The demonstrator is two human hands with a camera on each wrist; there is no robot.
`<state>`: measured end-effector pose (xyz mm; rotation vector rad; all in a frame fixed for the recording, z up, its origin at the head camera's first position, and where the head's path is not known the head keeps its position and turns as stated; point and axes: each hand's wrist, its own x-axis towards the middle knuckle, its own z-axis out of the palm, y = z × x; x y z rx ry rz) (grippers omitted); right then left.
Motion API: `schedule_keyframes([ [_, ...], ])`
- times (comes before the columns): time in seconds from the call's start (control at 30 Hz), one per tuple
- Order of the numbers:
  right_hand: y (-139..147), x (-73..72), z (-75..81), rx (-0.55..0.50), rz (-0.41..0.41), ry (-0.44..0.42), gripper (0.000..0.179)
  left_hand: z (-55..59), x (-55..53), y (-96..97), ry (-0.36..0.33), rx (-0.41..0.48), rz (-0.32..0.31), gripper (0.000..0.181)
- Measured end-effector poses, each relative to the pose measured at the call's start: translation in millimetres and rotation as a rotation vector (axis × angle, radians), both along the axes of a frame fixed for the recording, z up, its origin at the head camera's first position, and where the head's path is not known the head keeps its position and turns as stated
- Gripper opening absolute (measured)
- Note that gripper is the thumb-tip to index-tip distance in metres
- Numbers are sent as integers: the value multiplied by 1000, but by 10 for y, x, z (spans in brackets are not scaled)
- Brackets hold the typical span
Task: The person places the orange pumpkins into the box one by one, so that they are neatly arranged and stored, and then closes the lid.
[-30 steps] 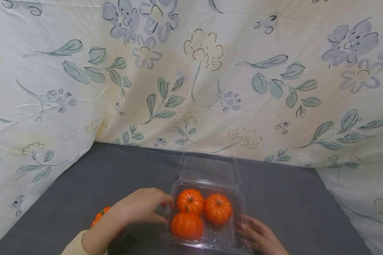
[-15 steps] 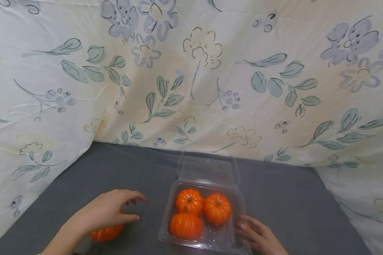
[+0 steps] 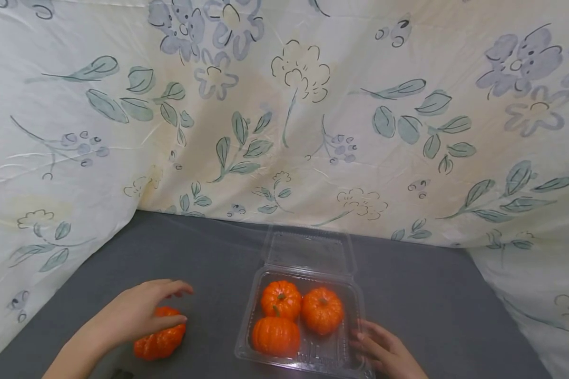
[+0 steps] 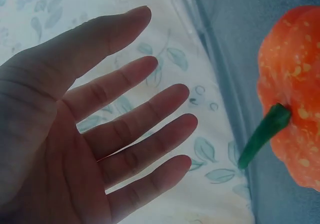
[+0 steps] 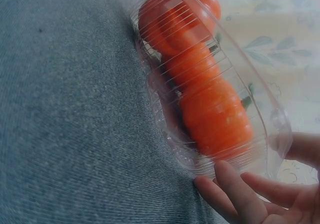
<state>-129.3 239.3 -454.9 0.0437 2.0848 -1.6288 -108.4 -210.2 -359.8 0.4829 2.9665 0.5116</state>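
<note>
My left hand [image 3: 137, 310] hovers above a small orange pumpkin [image 3: 160, 343] on the left, partly covering it in the head view. Its fingers are spread and hold nothing. The left wrist view shows that pumpkin [image 4: 295, 94], with a green stem, apart from the fingertips. At centre is a clear plastic clamshell container [image 3: 324, 363] with its lid [image 3: 308, 252] folded back. Three small pumpkins lie inside: one at the back left [image 3: 282, 299], one at the right [image 3: 322, 310] and one on its side in front [image 3: 276, 337]. My right hand [image 3: 389, 350] grips the container's right edge, fingers against its outer wall.
A dark grey cloth [image 3: 422, 300] covers the table. Behind it and along both sides hangs a pale floral curtain [image 3: 313, 121], which meets the table just beyond the lid.
My left hand has drawn back leftward from the container's left side to above the loose pumpkin. The right hand stays at the container's edge, and the three pumpkins inside keep their places.
</note>
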Motion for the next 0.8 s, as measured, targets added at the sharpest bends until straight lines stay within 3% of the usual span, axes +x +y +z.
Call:
schedule_keyframes([
  [0.2,11,13,-8,-29,9,7,70,-48,4,-50,1,-7,3,41],
  [0.57,12,1,-2,-25,18,6,69,-113,3,-97,-68,4,75,45],
  [0.8,14,-2,4,-26,21,5,69,-143,-38,-108,-96,-13,88,44],
])
